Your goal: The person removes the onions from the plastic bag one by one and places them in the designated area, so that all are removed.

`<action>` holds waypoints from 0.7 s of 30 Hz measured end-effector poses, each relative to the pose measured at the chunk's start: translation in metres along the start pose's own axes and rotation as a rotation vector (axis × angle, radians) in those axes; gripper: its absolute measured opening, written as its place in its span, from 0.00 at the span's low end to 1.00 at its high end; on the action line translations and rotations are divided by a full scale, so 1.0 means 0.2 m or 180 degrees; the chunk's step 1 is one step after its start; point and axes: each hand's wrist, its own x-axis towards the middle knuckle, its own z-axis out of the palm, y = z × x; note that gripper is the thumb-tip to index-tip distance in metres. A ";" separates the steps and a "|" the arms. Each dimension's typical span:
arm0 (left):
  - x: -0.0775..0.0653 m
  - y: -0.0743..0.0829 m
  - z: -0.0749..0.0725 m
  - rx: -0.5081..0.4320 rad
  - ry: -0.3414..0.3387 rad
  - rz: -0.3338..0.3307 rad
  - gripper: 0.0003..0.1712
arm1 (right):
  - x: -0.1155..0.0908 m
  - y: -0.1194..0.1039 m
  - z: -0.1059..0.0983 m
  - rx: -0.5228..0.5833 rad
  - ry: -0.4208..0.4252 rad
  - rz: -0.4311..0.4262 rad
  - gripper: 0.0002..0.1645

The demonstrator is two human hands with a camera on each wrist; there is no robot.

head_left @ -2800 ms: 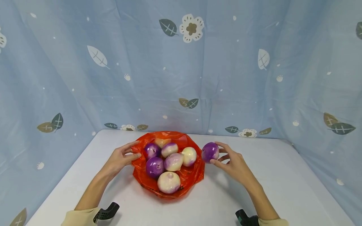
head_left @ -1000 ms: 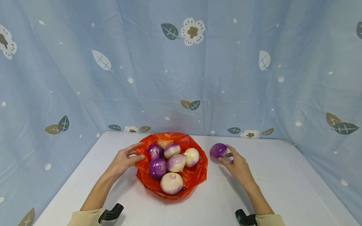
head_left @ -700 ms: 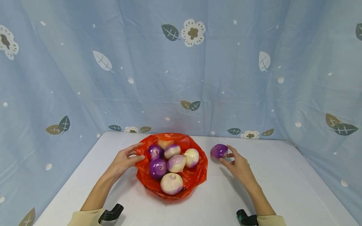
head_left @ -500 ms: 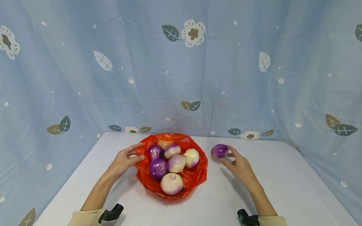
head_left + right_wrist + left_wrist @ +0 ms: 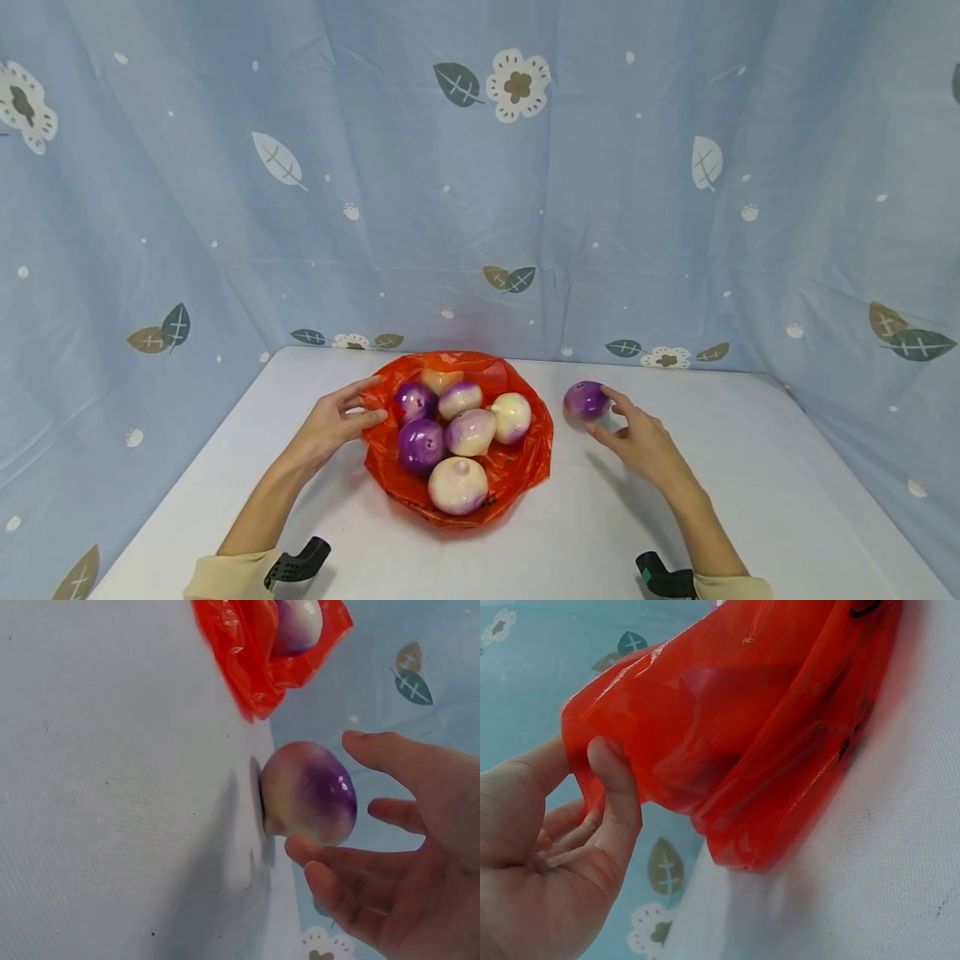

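Note:
My left hand (image 5: 322, 431) pinches the left rim of a red plastic bag (image 5: 525, 462) between thumb and fingers; the left wrist view shows the thin film of the bag (image 5: 697, 727) passing between them. Inside the spread bag lie several glossy purple-and-white onions, among them a pale one (image 5: 458, 486) at the front and a deep purple one (image 5: 422, 447) at the left. Right of the bag a single purple onion (image 5: 587, 401) rests on the table. My right hand (image 5: 420, 862) is spread loosely around this onion, thumb and fingers parted, fingertips close to its skin.
A white table (image 5: 600, 533) carries everything. Behind it and at both sides hangs a blue curtain (image 5: 420, 225) printed with leaves and flowers. Black devices are strapped at both wrists, below beige sleeves (image 5: 228, 575).
The right hand has carried the purple onion from beside the bag's rim to the right, set it on the table and loosened its fingers. The left hand keeps its hold on the bag.

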 end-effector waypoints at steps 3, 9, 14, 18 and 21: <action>0.00 0.01 0.00 -0.0039 -0.0008 0.0015 0.38 | 0.00 0.00 -0.01 -0.0013 0.0006 0.0005 0.42; 0.00 0.01 0.00 -0.0062 -0.0018 -0.0006 0.38 | 0.00 -0.01 -0.03 -0.0040 0.0159 -0.0085 0.42; 0.00 0.00 -0.01 -0.0048 -0.0024 -0.0038 0.39 | -0.01 -0.02 -0.03 -0.0074 0.0255 -0.0103 0.41; 0.00 0.00 -0.01 -0.0048 -0.0031 -0.0033 0.39 | -0.01 -0.03 -0.03 -0.0070 0.0263 -0.0080 0.41; 0.00 0.00 -0.01 -0.0060 -0.0052 -0.0015 0.39 | -0.01 -0.04 -0.02 -0.0065 0.0269 -0.0073 0.40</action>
